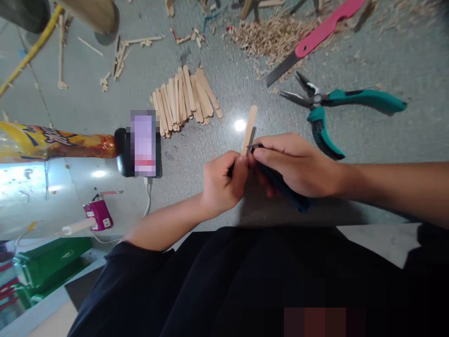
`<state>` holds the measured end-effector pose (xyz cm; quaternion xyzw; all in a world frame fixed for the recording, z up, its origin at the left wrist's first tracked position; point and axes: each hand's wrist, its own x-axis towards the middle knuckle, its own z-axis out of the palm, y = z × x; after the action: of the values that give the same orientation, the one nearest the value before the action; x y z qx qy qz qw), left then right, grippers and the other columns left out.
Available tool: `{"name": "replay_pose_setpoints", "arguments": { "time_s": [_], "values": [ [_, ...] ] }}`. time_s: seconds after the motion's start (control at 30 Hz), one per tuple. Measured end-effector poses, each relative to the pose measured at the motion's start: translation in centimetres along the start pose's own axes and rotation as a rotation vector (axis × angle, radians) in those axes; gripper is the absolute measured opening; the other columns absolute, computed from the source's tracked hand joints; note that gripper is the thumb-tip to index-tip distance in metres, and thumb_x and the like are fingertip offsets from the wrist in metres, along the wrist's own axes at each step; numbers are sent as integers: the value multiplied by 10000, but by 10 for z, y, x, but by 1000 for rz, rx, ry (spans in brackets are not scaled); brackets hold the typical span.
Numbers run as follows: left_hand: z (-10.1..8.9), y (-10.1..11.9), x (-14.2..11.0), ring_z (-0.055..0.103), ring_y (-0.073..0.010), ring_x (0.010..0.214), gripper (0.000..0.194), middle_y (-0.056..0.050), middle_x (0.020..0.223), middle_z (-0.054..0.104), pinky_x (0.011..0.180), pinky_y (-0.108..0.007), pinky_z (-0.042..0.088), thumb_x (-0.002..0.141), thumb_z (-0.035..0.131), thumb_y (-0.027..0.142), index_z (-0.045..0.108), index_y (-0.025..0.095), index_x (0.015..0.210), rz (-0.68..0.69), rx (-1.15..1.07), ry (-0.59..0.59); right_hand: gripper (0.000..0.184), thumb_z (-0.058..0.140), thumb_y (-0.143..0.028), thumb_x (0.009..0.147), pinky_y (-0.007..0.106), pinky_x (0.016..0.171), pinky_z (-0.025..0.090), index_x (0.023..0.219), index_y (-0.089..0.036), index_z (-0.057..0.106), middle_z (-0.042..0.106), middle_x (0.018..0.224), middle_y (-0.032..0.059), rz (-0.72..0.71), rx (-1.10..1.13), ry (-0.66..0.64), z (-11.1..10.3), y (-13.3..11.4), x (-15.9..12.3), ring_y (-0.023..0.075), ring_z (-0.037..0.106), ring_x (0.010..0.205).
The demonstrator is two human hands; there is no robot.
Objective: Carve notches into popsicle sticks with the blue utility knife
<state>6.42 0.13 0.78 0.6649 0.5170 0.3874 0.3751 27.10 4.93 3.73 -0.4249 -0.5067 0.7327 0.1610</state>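
Note:
My left hand [222,185] is closed round the lower end of a flat wooden craft stick [249,126], which points up and away from me. Close on its right, my right hand [296,164] grips a dark blue-handled knife [287,189], and the blade tip rests against the stick just above my left fingers. Both hands hover over the grey floor [368,140]. A fanned pile of several similar sticks [184,100] lies farther off to the left.
Teal-handled pliers [336,105] and a pink-handled saw [312,40] lie to the upper right, beside wood shavings [277,37]. A phone [140,145] on a charging cable, a snack bag [52,140] and a pink plug [98,215] sit to the left. Stick scraps litter the far floor.

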Motion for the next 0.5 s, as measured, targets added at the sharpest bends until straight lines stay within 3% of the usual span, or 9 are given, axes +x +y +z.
{"name": "replay_pose_setpoints", "arguments": {
  "time_s": [0.1,0.17,0.3,0.5],
  "values": [
    [2,-2,3,525,-58,504,431,47,612,629,487,-219,336,1241,612,315,637,205,825,172,-9,53,392,600,-339,1211,277,435,506,828,-256,592,689,676,3,-13,81,-4,-1,5,0,173,689,489],
    [2,-3,5,515,-48,505,386,56,612,613,485,-205,315,1212,628,235,639,199,828,210,21,64,392,618,-318,1210,278,421,507,824,-251,603,695,680,6,19,105,-9,-2,5,0,175,699,477],
    [2,-6,6,498,-53,511,364,58,615,592,496,-214,313,1189,634,202,625,203,826,261,89,70,421,574,-193,1209,259,433,504,792,-240,608,693,661,0,48,102,-9,-1,-1,0,151,692,459],
    [4,-10,5,466,-59,516,402,58,616,574,508,-233,304,1215,620,228,600,210,814,301,117,106,437,535,-151,1208,274,443,527,786,-239,606,696,653,0,95,126,-5,2,-6,-2,163,702,459]
  ]
}}
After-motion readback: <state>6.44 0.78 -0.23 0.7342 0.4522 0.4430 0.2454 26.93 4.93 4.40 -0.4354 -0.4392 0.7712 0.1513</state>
